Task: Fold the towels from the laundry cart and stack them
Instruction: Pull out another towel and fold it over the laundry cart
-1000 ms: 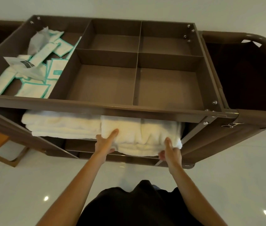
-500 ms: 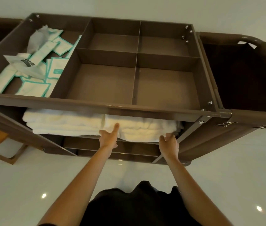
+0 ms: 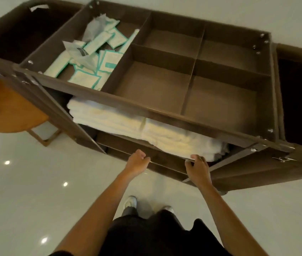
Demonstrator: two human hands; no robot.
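Observation:
The brown laundry cart point(image 3: 165, 111) stands in front of me. On its shelf under the top tray lie two white folded towel stacks side by side: the left stack point(image 3: 105, 115) and the right stack point(image 3: 179, 139). My left hand point(image 3: 137, 162) hovers just in front of the shelf edge with loosely curled fingers and holds nothing. My right hand point(image 3: 198, 168) is at the shelf lip below the right stack's front corner. Its fingertips are bent close to the edge and grip no towel. The backs of the stacks are hidden under the tray.
The top tray has divided compartments; the left one point(image 3: 91, 58) holds white and teal packets. Dark cloth bags hang at the cart's left end point(image 3: 26, 34) and right end point(image 3: 300, 98). A round wooden table point(image 3: 7, 111) stands at the left. My shoes point(image 3: 130, 202) are on the glossy floor.
The right towel stack went from my hands onto the shelf. Both hands have let go and pulled back to the shelf edge. My view has swung to the right and tilted.

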